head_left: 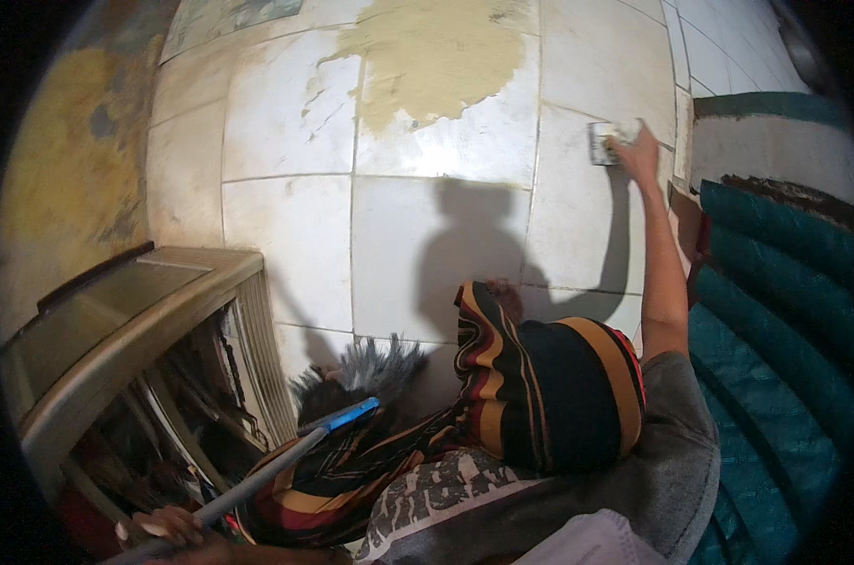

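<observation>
Small pale container is gripped by the right hand, at or just above the tiled floor; contact cannot be told. Grey pole is grasped by the left hand, grey bristles beside its blue end. Container handling is judged the step in hand; steady grip and level wrist seem needed next.
</observation>
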{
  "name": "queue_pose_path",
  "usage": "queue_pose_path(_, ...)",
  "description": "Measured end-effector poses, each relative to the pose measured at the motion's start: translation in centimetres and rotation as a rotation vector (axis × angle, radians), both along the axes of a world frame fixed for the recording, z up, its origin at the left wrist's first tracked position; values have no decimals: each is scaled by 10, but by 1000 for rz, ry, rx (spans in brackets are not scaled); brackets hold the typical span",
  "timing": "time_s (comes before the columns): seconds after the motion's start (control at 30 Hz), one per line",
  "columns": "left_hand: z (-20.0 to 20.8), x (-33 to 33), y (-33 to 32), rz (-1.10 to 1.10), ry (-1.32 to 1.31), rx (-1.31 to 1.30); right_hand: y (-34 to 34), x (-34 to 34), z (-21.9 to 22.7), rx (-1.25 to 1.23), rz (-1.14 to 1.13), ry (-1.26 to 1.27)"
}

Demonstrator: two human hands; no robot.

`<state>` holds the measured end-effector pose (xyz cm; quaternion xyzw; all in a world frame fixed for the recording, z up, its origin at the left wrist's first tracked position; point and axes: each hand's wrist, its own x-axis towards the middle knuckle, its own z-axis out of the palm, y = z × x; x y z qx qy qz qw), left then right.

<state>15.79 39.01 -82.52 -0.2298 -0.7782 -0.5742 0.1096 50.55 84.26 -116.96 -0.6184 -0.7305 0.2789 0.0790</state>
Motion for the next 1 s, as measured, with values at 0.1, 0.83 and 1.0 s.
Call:
queue_pose_path(0.1, 6, 4, -9, -11, -24, -76, -31, -43, -6, 276, 189, -125)
queue_pose_path(0.83, -34, -19, 0, -47, -22, -67, -71, 152, -80, 110, -475, 35)
queue_pose_path(1.0, -34, -13, 20, -17, 64, -159, -92, -25, -72, 324, -187, 8)
